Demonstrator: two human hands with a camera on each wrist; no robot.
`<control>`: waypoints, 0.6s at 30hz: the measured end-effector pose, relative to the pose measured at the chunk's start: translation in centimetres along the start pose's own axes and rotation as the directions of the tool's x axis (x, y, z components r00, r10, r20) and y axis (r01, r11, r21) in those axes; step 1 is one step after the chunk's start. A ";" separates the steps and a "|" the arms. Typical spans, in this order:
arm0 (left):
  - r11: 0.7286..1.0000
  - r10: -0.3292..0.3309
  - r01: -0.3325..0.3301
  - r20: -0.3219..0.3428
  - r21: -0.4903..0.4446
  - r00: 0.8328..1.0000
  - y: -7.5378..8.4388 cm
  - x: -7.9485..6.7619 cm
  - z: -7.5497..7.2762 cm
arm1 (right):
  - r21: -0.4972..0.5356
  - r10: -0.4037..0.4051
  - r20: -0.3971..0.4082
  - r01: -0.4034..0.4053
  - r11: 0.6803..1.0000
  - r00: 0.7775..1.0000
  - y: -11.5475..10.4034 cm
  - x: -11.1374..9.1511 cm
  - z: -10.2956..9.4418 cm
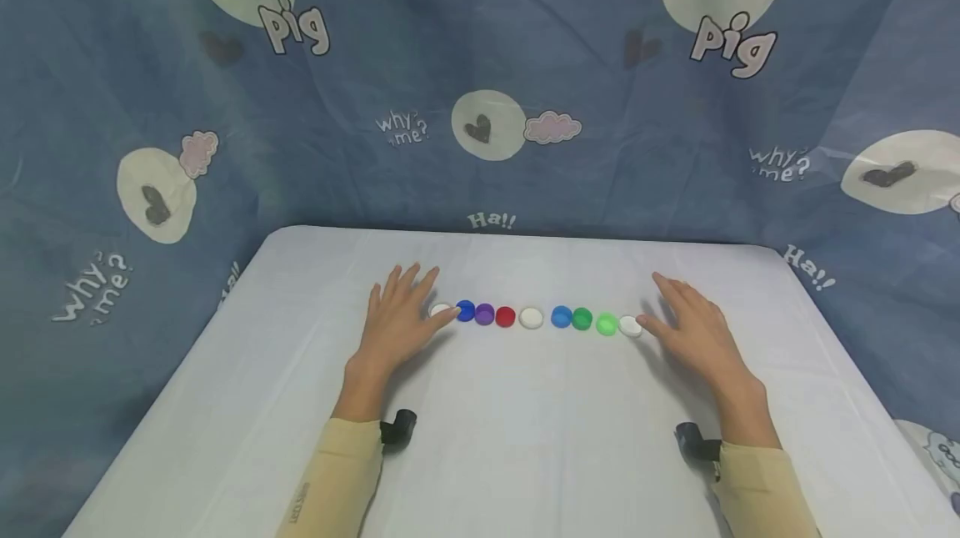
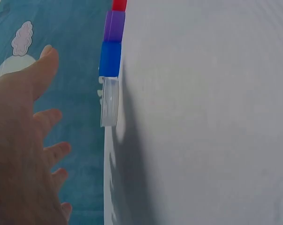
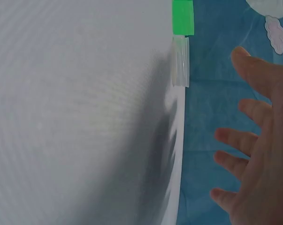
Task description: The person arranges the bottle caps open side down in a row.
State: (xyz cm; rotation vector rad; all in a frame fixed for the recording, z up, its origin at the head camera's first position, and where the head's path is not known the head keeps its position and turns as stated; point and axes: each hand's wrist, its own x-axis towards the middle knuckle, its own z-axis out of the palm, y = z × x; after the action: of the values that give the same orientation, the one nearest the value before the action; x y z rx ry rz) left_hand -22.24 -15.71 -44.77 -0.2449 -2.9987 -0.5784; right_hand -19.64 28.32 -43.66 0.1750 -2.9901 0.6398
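Now left grip point(image 1: 399, 319) and right grip point(image 1: 696, 331), fingers spread, flank short, colourful round cylinders point(image 1: 531, 319) lined across the faintly creased white counter point(image 1: 487, 438).

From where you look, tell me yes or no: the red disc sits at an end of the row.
No, the red disc sits between the purple disc and a white disc in the head view.

"What is the white tabletop point(image 1: 495, 438) carrying?"

"Nine small pieces point(image 1: 531, 319) are sitting in a row."

"Which colours are showing, left to right?"

"A see-through piece point(image 2: 110, 102), a dark blue one point(image 1: 465, 310), a purple one point(image 1: 484, 314), a red one point(image 1: 506, 317), a white one point(image 1: 532, 319), a gap, a lighter blue one point(image 1: 562, 317), a dark green one point(image 1: 582, 319), a light green one point(image 1: 607, 324). Another see-through one point(image 3: 180, 62) is sitting last."
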 end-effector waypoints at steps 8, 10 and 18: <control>1.000 0.009 -0.009 -0.006 0.004 1.000 0.7 0.3 0.5 | 0.017 0.017 0.024 -0.017 1.000 1.000 0.0 0.1 0.0; 1.000 0.011 -0.011 0.005 0.014 1.000 0.9 0.5 0.7 | 0.019 0.020 0.032 -0.021 1.000 0.999 -0.1 0.1 0.0; 0.999 0.022 -0.022 0.022 0.031 1.000 2.4 0.8 1.3 | 0.010 0.024 0.046 -0.024 1.000 0.999 0.1 0.2 0.0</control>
State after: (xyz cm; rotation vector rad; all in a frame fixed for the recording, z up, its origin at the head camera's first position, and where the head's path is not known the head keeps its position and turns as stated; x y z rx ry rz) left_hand -22.68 -12.96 -45.01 -0.2835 -3.0197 -0.5294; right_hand -19.82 28.37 -43.73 0.1566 -3.0374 0.6628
